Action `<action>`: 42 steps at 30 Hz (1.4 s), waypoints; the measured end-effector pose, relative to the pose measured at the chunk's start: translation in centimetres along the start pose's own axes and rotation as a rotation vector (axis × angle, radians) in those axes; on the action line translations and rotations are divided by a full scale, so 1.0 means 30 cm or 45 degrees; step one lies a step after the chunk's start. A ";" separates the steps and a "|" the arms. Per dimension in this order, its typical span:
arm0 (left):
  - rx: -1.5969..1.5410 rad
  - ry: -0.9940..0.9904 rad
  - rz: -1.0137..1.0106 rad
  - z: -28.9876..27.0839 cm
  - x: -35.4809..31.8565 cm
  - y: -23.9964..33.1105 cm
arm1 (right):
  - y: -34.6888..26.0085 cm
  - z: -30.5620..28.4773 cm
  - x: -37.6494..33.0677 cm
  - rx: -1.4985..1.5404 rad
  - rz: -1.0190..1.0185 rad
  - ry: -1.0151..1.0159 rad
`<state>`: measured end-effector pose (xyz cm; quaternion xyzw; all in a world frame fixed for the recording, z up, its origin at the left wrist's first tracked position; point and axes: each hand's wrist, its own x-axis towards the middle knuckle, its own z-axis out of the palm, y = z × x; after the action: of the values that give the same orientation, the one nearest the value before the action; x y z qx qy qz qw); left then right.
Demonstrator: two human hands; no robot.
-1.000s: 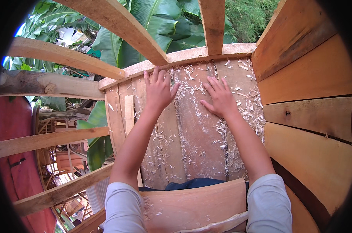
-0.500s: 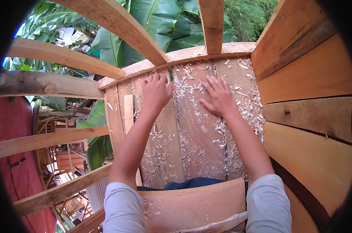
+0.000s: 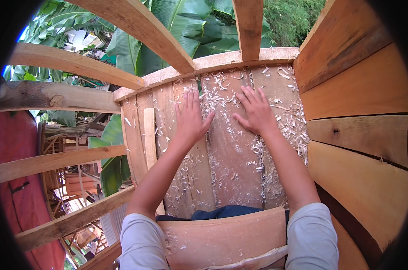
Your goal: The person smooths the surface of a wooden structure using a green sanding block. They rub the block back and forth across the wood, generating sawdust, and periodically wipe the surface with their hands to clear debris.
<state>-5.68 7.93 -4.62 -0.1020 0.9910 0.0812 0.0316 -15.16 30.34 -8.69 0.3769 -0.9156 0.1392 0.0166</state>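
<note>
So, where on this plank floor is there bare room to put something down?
The barest patch is the middle plank between the two forearms, below the left hand and right hand. Wood shavings crowd the strip beside the right wall boards and the far end by the curved rim.

The plank floor point(image 3: 233, 166) is bare, matt wood, rough-looking and strewn with pale curled wood shavings point(image 3: 222, 83). The wall boards point(image 3: 361, 135) are smoother, warm orange-brown timber with visible grain and a knot. The sleeves point(image 3: 312, 238) are soft grey cloth
</note>
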 end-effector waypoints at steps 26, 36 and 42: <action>-0.057 0.036 0.009 0.026 0.155 -0.077 | -0.002 -0.006 0.001 0.017 -0.012 0.014; 0.194 -0.178 0.616 0.006 -0.043 -0.115 | -0.005 -0.002 0.002 0.011 -0.006 0.005; 0.218 -0.091 0.466 0.042 0.024 -0.114 | -0.006 -0.007 -0.001 -0.001 0.001 -0.010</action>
<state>-5.61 4.72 -6.45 0.0856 0.9945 0.0046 0.0599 -15.03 30.29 -8.45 0.3769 -0.9159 0.1375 0.0129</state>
